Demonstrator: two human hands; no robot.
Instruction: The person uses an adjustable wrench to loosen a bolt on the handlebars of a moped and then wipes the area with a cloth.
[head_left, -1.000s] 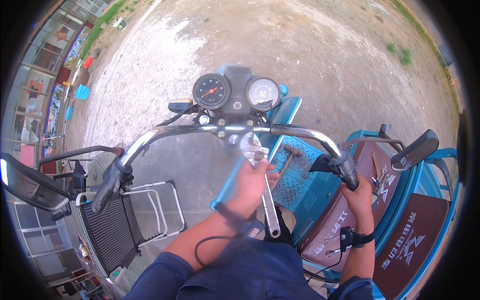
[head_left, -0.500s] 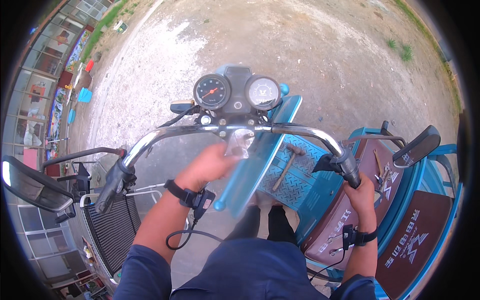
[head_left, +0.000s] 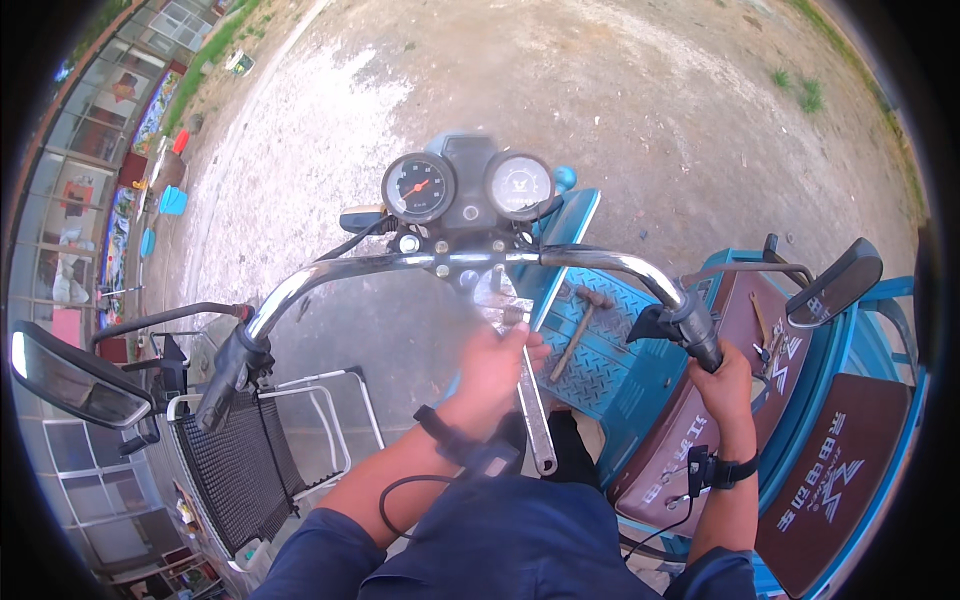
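Observation:
My left hand point(head_left: 488, 372), somewhat blurred, is closed around a silver adjustable wrench point(head_left: 536, 415). The wrench's jaws lie at the bolts of the handlebar clamp point(head_left: 471, 261); whether they grip a bolt I cannot tell. Its handle slants down toward my body. On the right, my right hand point(head_left: 722, 378) wraps around the black grip point(head_left: 704, 345) of the chrome handlebar point(head_left: 292, 287). Two round gauges point(head_left: 419, 188) sit just beyond the clamp.
A hammer point(head_left: 576, 335) lies on the blue ribbed footboard point(head_left: 600, 372). Small tools point(head_left: 762, 325) rest on the brown seat point(head_left: 668, 462). Mirrors point(head_left: 80, 375) stick out at both sides. A black mesh chair point(head_left: 228, 465) stands at left.
My left hand has moved down and right, turning the wrench so that its handle now shows, pointing toward me. My right hand stays on the grip.

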